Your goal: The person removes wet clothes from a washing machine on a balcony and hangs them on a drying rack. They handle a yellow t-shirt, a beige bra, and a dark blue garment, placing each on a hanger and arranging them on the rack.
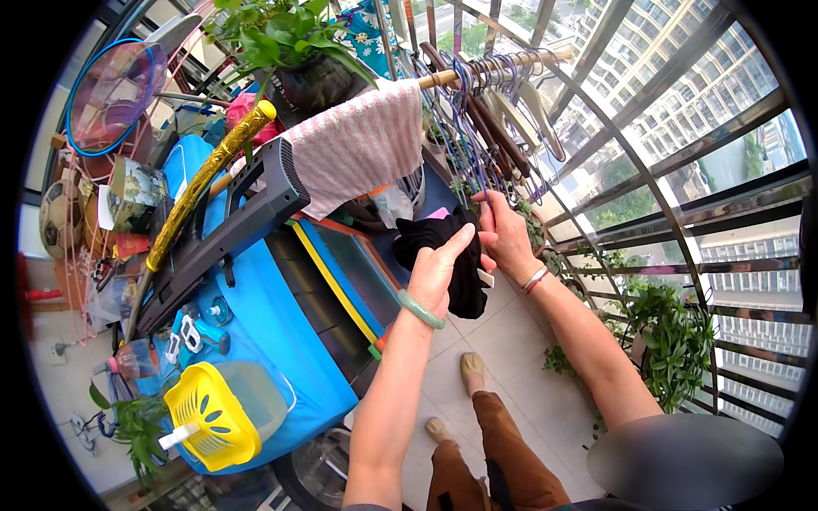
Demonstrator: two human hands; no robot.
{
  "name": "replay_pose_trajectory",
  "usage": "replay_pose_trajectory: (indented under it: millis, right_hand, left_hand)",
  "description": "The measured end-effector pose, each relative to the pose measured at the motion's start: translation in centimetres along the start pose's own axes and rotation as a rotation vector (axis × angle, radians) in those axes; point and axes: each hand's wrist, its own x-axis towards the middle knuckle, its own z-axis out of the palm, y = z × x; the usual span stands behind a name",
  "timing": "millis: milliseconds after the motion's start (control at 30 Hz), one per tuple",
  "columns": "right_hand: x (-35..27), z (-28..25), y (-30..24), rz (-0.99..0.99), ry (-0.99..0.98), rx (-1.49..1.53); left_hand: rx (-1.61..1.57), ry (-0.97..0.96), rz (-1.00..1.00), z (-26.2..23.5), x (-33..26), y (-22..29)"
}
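A bunched black garment (452, 260) hangs in front of me, and what kind it is I cannot tell. My left hand (436, 274) is closed on its near left side, thumb lying over the cloth. At its right edge my right hand (509, 238) has curled fingers against the fabric; the exact grip is partly hidden. A small pale piece shows at the garment's lower right edge. Just above my right hand, several clothes hangers (503, 128) hang from a wooden pole (439, 79). A pink-and-white striped towel (358, 140) is draped over the same pole, left of the hangers.
Metal railings (673, 213) curve along the right, with potted plants (669, 341) beside them. On the left, a blue-covered surface (298, 341) holds a yellow-topped container (217, 417), a long dark grey plastic piece (230, 230) and a gold tube (209, 183). Pale floor tiles (511, 341) lie below.
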Motion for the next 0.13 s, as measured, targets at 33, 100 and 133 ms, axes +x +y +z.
replay_pose_trajectory:
  millis: [33, 100, 133]
  right_hand:
    - [-1.0, -0.5, -0.5, 0.03, -0.007, 0.028]
    - [-3.4, 0.0, 0.8, -0.005, 0.079, -0.043]
    - [-5.0, -0.1, 1.3, 0.058, 0.045, -0.05]
  left_hand:
    - [0.026, 0.013, -0.015, -0.1, -0.6, -0.3]
    - [0.18, -0.005, -0.044, -0.6, -1.8, -1.5]
    - [0.232, 0.017, -0.104, -0.7, -2.4, -2.1]
